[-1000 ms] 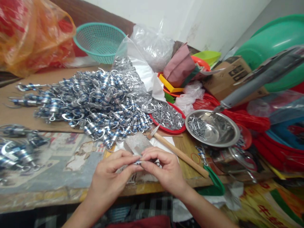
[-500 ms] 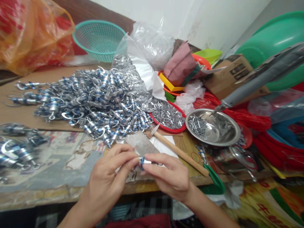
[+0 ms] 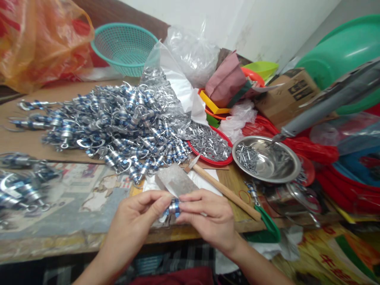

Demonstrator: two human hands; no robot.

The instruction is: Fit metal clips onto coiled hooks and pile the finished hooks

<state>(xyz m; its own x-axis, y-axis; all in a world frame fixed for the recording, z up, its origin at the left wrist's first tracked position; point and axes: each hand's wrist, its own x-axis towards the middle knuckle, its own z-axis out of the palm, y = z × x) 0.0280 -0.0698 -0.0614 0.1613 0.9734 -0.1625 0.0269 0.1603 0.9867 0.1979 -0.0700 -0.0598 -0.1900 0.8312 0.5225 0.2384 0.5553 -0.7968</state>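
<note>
Between the fingertips of both hands is a small blue and silver metal fitting (image 3: 173,207), partly covered by fingers. My left hand (image 3: 139,217) is closed on its left end, thumb and forefinger pinching it. From the other side my right hand (image 3: 208,215) grips the fitting's right end. Just beyond the fingers lies a grey metal block (image 3: 178,180) on white paper. A hammer with a wooden handle (image 3: 227,192) slants to the right of the block. Behind it spreads a big pile of similar blue and silver fittings (image 3: 113,118), many with curved hooks and small rings.
A red tray (image 3: 228,158) holds small metal pieces, beside a steel bowl (image 3: 285,170) with pins. Over the bowl slants a grey lever arm (image 3: 326,103). More fittings (image 3: 22,190) lie at left. A teal basket (image 3: 124,49) and an orange bag (image 3: 41,43) stand behind.
The fitting has turned and shifted slightly left, showing more of its blue and silver bands. My left fingers have changed their hold, and more of the metal block shows.
</note>
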